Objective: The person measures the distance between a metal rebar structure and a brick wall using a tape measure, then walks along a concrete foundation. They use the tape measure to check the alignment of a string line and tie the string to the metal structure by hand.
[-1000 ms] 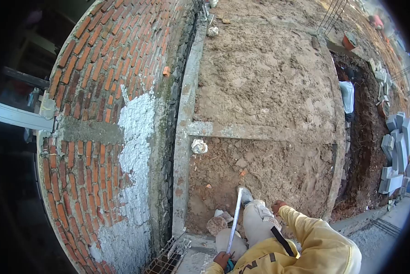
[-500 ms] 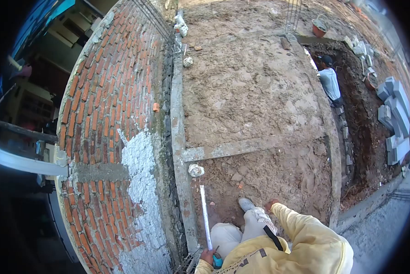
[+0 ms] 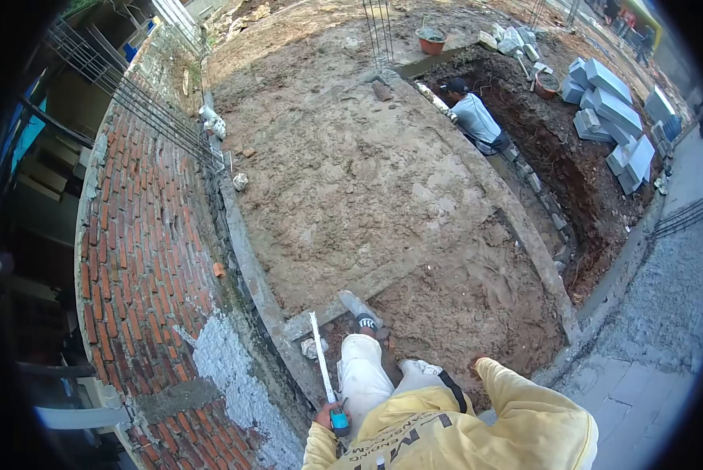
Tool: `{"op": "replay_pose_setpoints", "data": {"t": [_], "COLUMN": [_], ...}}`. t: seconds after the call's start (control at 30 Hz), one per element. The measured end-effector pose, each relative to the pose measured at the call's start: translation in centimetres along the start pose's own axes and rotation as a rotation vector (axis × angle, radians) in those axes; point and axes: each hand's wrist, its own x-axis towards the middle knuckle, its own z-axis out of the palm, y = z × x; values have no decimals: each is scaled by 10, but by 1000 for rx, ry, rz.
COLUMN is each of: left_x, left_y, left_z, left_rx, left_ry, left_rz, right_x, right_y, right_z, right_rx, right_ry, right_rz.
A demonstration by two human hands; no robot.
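Left hand (image 3: 322,416) closed around the compact teal tape measure (image 3: 340,421), low and in front of the body. Its long white blade (image 3: 321,356) is out, running forward from that hand, tip near the concrete strip (image 3: 297,327). Right hand (image 3: 474,365) well apart to the right, past the cuff of the yellow sleeve (image 3: 516,385), over brown mud; too small to tell if open or closed. No tool made out there.

Ahead of the left hand: grey shoe (image 3: 358,304) at the strip; whitish lump (image 3: 310,348) just beside the blade. Red brick wall (image 3: 132,258) further left. Beyond the right hand, a person in a pale shirt (image 3: 477,117) down in a trench.

Handling, my judgement: keep the grip firm on the case, blade straight and lifted off mud and lump, tip away from shins; free arm out for balance, feet on firm footing.
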Motion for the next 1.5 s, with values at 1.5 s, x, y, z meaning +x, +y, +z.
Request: {"op": "replay_pose_setpoints", "data": {"t": [1.5], "left_x": [108], "left_y": [395], "left_z": [171], "left_rx": [1486], "left_ry": [36], "left_rz": [44], "right_x": [-282], "right_y": [-420], "right_z": [-196], "right_rx": [343], "right_ry": [187], "right_rz": [-153]}}
